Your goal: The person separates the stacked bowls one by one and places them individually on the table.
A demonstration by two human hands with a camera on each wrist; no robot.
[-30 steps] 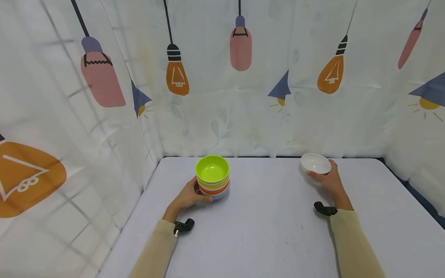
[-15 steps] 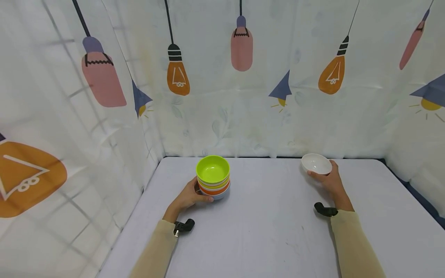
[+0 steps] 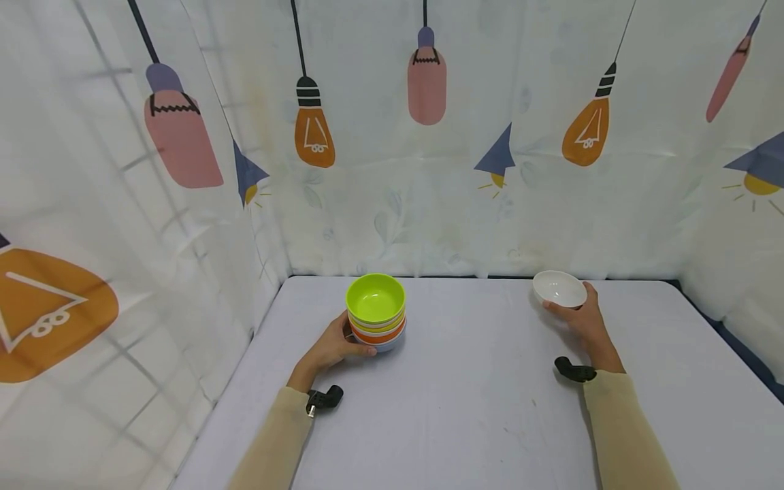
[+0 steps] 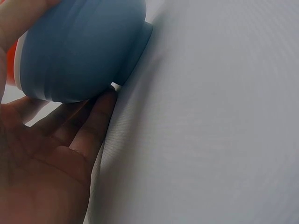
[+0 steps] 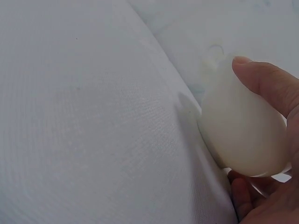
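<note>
A stack of bowls [image 3: 375, 299] stands at the left of the table, a lime green one on top, with yellow, orange and white bands beneath. Its lowest bowl [image 4: 84, 46] is blue, its foot close to the cloth in the left wrist view. My left hand [image 3: 333, 341] grips this stack low on its near left side, thumb in front and fingers round the far side. Far off to the right, a small white bowl [image 3: 559, 288] is held by my right hand [image 3: 584, 320]. The right thumb [image 5: 266, 84] lies along its side, with fingers curled beneath.
A white cloth covers the table [image 3: 453, 395]. Behind it hangs a pale curtain [image 3: 392, 204] printed with lamps and bulbs, which also lines the left and right sides. Black wrist cameras [image 3: 574, 369] sit on both wrists.
</note>
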